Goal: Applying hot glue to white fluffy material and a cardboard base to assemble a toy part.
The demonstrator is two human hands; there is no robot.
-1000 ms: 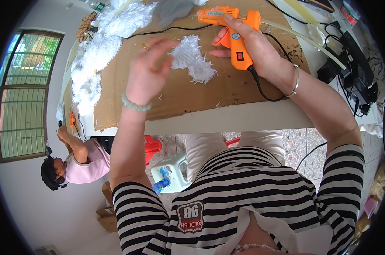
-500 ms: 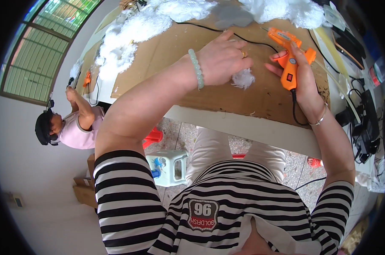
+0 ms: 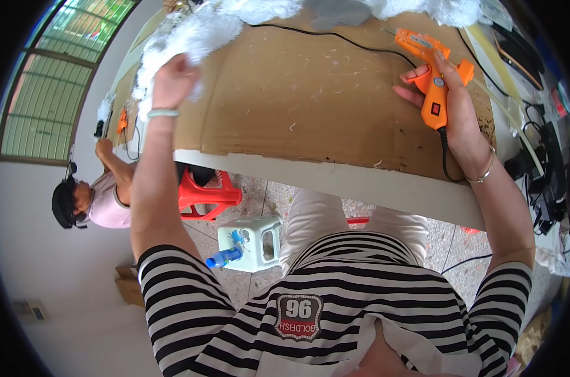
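Head view, left hand: left hand (image 3: pixel 174 80) at 11 o'clock, reaching into the white fluffy stuffing (image 3: pixel 197 31); fingers closed on a tuft of it; pale bead bracelet (image 3: pixel 163 114) on the wrist
Head view, right hand: right hand (image 3: pixel 458 110) at 2 o'clock; fingers wrapped around the grip of the orange glue gun (image 3: pixel 431 69), index finger at the trigger; nozzle pointing toward 11 o'clock; black cord (image 3: pixel 446 157) leaving the grip base
Head view, work surface: brown cardboard sheet (image 3: pixel 310 94) lying on the table (image 3: pixel 385 188), between both hands; stuffing heaped along its far edge from 11 to 1 o'clock
Head view, surroundings: red stool (image 3: pixel 206 195) and pale plastic stool (image 3: pixel 253 242) on the floor under the table; another person (image 3: pixel 99 198) at 9 o'clock, a second orange glue gun (image 3: pixel 121 120) near that person's raised hand
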